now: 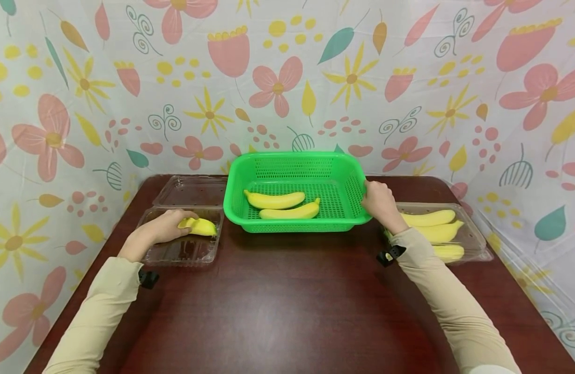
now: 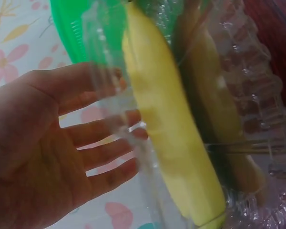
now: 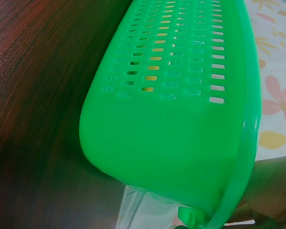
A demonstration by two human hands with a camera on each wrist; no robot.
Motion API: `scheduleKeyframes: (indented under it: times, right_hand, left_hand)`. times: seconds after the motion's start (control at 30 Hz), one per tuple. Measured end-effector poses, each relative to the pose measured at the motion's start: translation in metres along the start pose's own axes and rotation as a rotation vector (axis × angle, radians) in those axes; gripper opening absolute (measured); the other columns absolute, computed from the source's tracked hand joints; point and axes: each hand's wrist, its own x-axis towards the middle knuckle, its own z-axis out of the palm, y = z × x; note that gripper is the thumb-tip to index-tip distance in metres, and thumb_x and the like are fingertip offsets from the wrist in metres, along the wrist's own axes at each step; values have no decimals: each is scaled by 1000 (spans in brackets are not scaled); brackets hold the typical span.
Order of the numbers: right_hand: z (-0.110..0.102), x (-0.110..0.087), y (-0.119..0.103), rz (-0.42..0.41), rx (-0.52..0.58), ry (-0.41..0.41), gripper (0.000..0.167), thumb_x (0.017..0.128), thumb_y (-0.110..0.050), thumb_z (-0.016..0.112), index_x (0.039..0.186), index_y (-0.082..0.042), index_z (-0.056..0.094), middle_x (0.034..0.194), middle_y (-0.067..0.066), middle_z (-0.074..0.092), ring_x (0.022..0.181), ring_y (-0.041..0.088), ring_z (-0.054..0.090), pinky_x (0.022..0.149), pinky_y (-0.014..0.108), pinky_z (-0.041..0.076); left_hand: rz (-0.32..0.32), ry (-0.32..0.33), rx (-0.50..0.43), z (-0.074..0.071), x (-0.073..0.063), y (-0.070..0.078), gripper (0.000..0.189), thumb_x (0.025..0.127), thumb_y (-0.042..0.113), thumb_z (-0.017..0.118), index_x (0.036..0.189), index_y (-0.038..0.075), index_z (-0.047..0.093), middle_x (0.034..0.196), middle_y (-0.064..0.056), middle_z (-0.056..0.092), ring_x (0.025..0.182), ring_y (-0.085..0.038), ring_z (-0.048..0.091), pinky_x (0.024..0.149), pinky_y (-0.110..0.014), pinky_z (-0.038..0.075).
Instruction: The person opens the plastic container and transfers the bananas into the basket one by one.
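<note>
My left hand (image 1: pixel 172 224) is at the left clear plastic box (image 1: pixel 186 257), right beside a yellow banana (image 1: pixel 200 227) with a greenish tip. In the left wrist view the fingers (image 2: pixel 109 129) are spread and fairly straight, their tips close to the banana (image 2: pixel 169 119) at the box's thin wall. With my right hand (image 1: pixel 381 201) I grip the right rim of a green plastic basket (image 1: pixel 297 227). Two bananas (image 1: pixel 274 200) lie inside it, near its front left. The right wrist view shows the basket's perforated side (image 3: pixel 157 129), with part of the hand (image 3: pixel 271 191) behind the rim.
Behind the left box lies its clear lid (image 1: pixel 191 191), folded back. At the right, another clear box (image 1: pixel 477 241) holds several bananas (image 1: pixel 439 232), partly hidden by my right arm. The dark wooden table (image 1: pixel 278 306) backs onto a flower-patterned curtain (image 1: pixel 278 119).
</note>
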Motion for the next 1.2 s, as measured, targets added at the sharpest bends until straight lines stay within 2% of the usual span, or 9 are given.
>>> scheduleKeyframes:
  times: [0.17,0.37,0.6,0.73,0.87,1.03,1.2]
  right_hand:
    - [0,0,0,7,2,-3,51,81,8,41,131,13,52,68,24,53,50,19,31,43,30,23]
    - [-2,-1,-1,8,9,-22,53,82,8,40,134,13,48,71,25,54,49,16,26,43,28,21]
    - [-3,-2,-2,1,15,-28,52,82,8,40,134,14,47,66,22,50,49,14,20,43,27,19]
    - [-2,-2,-1,-15,15,-12,51,82,9,40,132,15,49,70,26,53,48,14,21,44,27,19]
    - [-1,-2,0,-24,8,6,51,82,9,39,132,15,49,79,32,57,48,16,24,43,28,19]
    - [0,-2,0,-30,2,17,51,81,9,39,130,15,51,75,30,56,50,16,24,44,29,19]
    - [-1,-3,-1,-35,4,20,52,81,10,39,131,15,50,74,29,56,50,15,22,44,28,19]
  left_hand:
    - [24,-9,50,3,6,-2,37,93,7,59,128,-6,56,126,-27,59,117,-44,54,93,-54,46]
    - [37,-6,144,4,11,1,37,90,5,63,125,-6,59,123,-27,59,116,-46,54,94,-55,45]
    - [73,-14,277,4,20,7,34,86,4,68,117,-8,63,109,-26,64,97,-38,63,81,-45,53]
    - [94,-26,290,1,25,7,31,83,3,71,111,-8,66,103,-22,67,85,-30,65,71,-39,53]
    - [105,-31,267,1,27,6,28,79,1,73,105,-7,67,95,-18,69,74,-22,60,63,-33,47]
    - [112,-26,257,3,27,5,29,74,-2,76,101,-6,66,93,-18,68,76,-24,62,65,-35,50]
    - [158,-17,275,7,29,3,33,70,-9,76,101,-3,68,92,-16,69,77,-24,64,64,-34,52]
